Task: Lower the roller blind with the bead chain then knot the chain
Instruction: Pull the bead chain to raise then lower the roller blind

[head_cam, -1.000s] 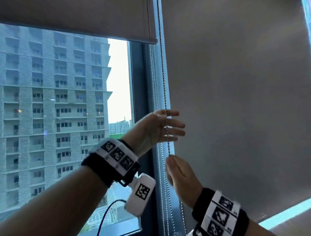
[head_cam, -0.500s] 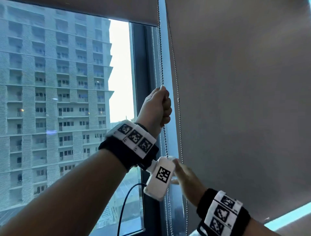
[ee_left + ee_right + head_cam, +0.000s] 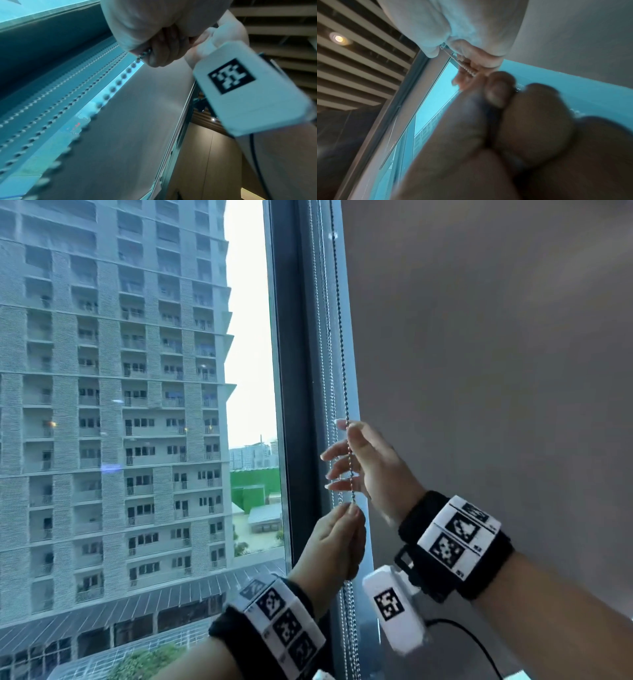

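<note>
Nearest, at 6 o'clock in the head view: left hand (image 3: 337,542), grip closed, fingers curled round the bead chain (image 3: 343,378), thumb and forefinger pinching it at the top of the fist; left wrist view shows beads coming out of the curled fingers. Just above, around 4 o'clock from frame centre: right hand (image 3: 368,465), grip loose and mostly open, fingers spread and roughly straight, the chain running down across them; thumb seems to steady it, not a firm clamp as far as I can tell. The chain hangs vertically along the dark window frame (image 3: 291,371), taut from 12 o'clock down into both hands, slack loop below the left fist beside other strands. Roller blind (image 3: 496,354) fabric fills the 1–5 o'clock area, right behind the chain. Left pane is uncovered, tower block (image 3: 113,388) far outside. Judgement on handling: the chain is light, fully limp, beads small and slick, so it slides through a loose pinch. Take it between pads with a bead locked behind the fingertip, pull straight down along the frame, hand over hand. Knotting needs the slack below, not the taut run.
</note>
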Motion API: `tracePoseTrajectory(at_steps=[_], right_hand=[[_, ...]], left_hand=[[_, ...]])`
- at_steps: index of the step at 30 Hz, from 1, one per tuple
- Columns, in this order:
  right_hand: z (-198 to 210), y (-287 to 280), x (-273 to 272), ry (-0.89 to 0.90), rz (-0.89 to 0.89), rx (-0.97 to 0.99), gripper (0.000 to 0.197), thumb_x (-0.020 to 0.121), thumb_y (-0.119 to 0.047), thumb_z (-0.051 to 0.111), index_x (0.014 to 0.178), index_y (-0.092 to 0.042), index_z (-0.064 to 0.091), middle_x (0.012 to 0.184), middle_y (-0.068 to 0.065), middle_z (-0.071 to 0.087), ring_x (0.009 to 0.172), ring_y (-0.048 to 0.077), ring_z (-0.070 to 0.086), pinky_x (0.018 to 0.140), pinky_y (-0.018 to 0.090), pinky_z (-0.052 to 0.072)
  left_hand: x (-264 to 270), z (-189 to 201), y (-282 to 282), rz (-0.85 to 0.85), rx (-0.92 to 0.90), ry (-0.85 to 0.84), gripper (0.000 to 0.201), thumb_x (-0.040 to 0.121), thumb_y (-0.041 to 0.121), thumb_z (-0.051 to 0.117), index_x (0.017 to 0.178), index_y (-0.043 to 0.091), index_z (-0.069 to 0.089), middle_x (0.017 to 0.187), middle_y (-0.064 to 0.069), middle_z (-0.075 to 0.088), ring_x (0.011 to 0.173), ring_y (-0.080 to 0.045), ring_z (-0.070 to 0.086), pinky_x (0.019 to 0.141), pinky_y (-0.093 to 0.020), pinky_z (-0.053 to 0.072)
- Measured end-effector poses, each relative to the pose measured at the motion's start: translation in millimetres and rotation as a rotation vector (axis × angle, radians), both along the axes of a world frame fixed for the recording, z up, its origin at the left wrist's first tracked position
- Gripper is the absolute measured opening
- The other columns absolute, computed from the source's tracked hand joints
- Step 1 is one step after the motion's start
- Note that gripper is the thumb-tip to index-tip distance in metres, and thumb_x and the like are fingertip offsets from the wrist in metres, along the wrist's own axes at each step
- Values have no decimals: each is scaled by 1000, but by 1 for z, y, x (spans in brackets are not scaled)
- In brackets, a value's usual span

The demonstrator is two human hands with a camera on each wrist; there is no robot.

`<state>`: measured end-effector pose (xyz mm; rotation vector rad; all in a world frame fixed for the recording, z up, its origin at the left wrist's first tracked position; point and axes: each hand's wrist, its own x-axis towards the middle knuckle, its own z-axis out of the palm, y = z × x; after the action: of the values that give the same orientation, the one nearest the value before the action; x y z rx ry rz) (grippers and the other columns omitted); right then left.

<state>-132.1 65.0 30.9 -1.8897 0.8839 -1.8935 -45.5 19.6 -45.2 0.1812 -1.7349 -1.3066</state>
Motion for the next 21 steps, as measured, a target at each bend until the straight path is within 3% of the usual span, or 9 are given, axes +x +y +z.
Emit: tracePoseTrajectory(at_steps=[2,4,5,7,10,12,15,18,21], right_hand=[[0,1,6,-49,29,11,32,97,-38,32,95,-12,50,61,-1,40,49,12,32,40,20,32],[-2,1,12,-58,4,-2,38,98,-40,31,68,-17,39,53,-2,28,44,11,20,37,20,19],[-4,1,14,-41,-27,-23,41,98,-40,31,63,-18,33,52,0,27,42,12,19,36,19,18],[-11,2,15,1,-75,-63,40,97,-36,31,61,-17,31,51,3,27,39,11,21,36,18,22],[-30,7,12,38,-100,-88,39,95,-32,32,61,-13,35,48,-1,30,37,8,25,38,18,26],[-46,11,11,47,-71,-67,40,97,-30,31,64,-10,38,44,-8,34,37,4,29,40,17,28],[-73,14,11,16,-17,-18,38,100,-18,31,65,-14,45,39,-12,43,35,0,39,40,8,31],[-100,9,13,-5,-22,43,35,95,-32,38,64,-15,39,42,-10,33,38,1,26,39,11,25],[-121,3,9,52,-97,83,38,85,-46,39,63,-16,36,42,-9,34,40,4,25,42,15,26]], left_hand=[[2,-6,-2,1,-70,-28,30,97,25,40,68,18,37,48,10,31,38,-4,23,36,-17,19],[4,-8,0,-42,-96,-64,28,90,30,41,66,18,36,47,10,31,38,-4,23,37,-16,18],[5,-8,0,-68,-89,-99,28,87,33,40,64,19,38,47,10,31,39,-4,22,40,-18,16],[9,-5,-2,-102,-55,-187,33,83,42,35,60,22,46,48,7,34,40,-6,24,45,-24,15],[16,3,-11,-157,-25,-241,64,81,62,19,82,11,58,62,-5,54,50,-13,50,52,-27,37],[19,14,-14,-169,-26,-233,80,82,71,11,88,8,59,69,-4,64,63,-14,62,61,-26,48],[16,40,-10,-203,-2,-153,83,80,73,14,99,8,60,85,-14,64,81,-24,61,68,-31,49],[11,75,-2,-194,-12,-65,66,82,63,28,105,9,57,88,-13,65,81,-27,65,74,-36,50],[8,114,11,-169,-13,84,38,93,46,35,104,15,53,81,-6,62,68,-17,65,62,-31,54]])
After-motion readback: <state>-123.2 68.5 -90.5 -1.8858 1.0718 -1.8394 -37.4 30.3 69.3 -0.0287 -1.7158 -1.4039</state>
